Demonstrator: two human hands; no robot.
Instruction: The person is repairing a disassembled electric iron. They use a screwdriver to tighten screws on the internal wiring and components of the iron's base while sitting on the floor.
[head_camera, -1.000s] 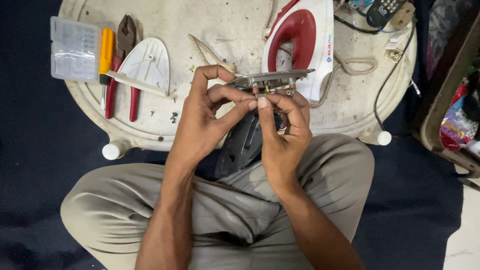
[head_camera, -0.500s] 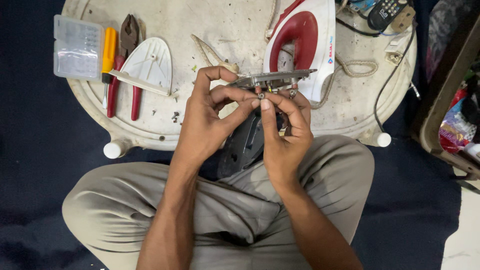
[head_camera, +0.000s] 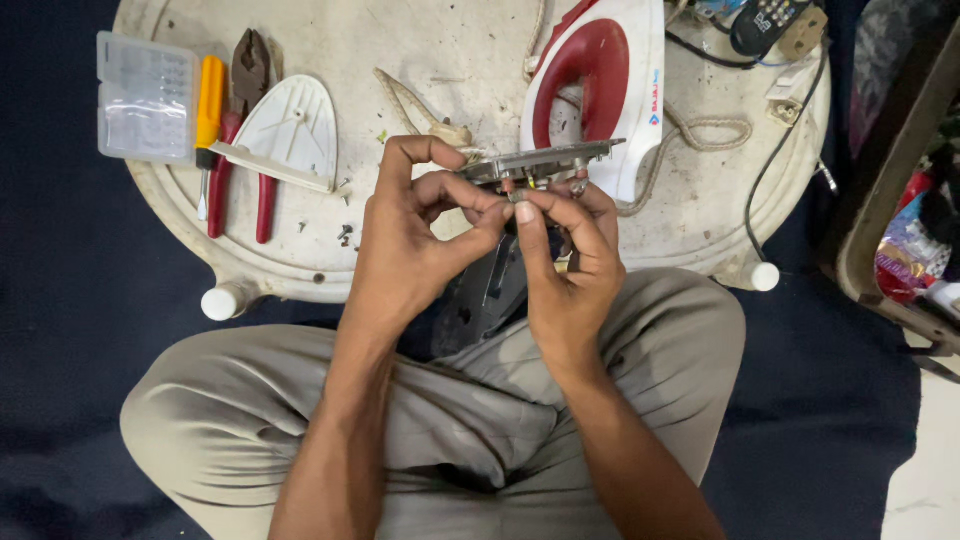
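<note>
A clear plastic box (head_camera: 147, 97) sits at the far left of the round white table (head_camera: 450, 60); the tiny bits inside are too blurry to tell. Both hands hold a flat metal plate (head_camera: 540, 163) up over the lap. The left hand (head_camera: 410, 245) pinches its near edge with thumb and finger. The right hand (head_camera: 570, 265) pinches a small part under it, too tiny to make out. A red and white iron (head_camera: 600, 80) is cut off at the top
</note>
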